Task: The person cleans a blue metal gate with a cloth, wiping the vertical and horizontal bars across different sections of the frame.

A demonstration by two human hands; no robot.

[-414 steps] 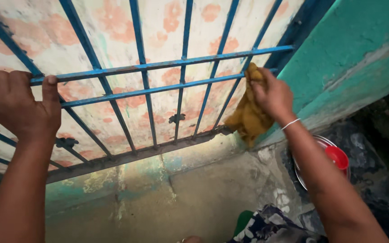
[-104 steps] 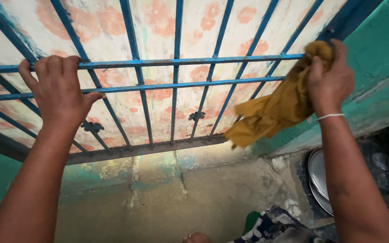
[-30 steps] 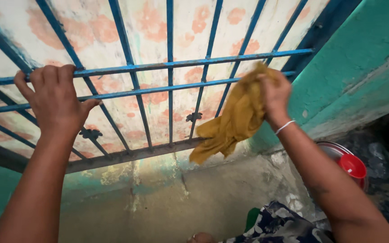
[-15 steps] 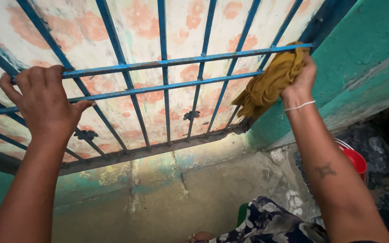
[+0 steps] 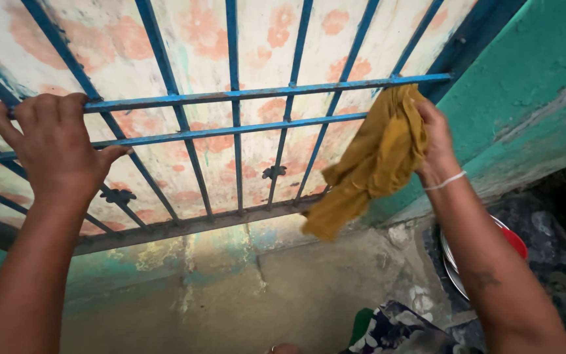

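1. Left hand (image 5: 50,147), fingers clamped on the blue grille (image 5: 230,131), left of frame.
2. Right hand (image 5: 435,141) fingers grip the mustard cloth (image 5: 375,164) against the grille's right end.
3. Judging by grime, lower bars look unwiped.

A home's rough yard: blue barred gate (image 5: 230,131), teal wall (image 5: 532,85), concrete floor (image 5: 283,288).

Concrete floor (image 5: 296,295), worn, with greenish paint stains along the base of the wall. A round steel plate (image 5: 452,272) lay on it, well below the right hand's fingers (image 5: 427,115) and under that forearm. Something red (image 5: 513,242) sat on the plate, mostly hidden. A dark patterned cloth (image 5: 401,331) lay by the bottom edge, just beside the plate.
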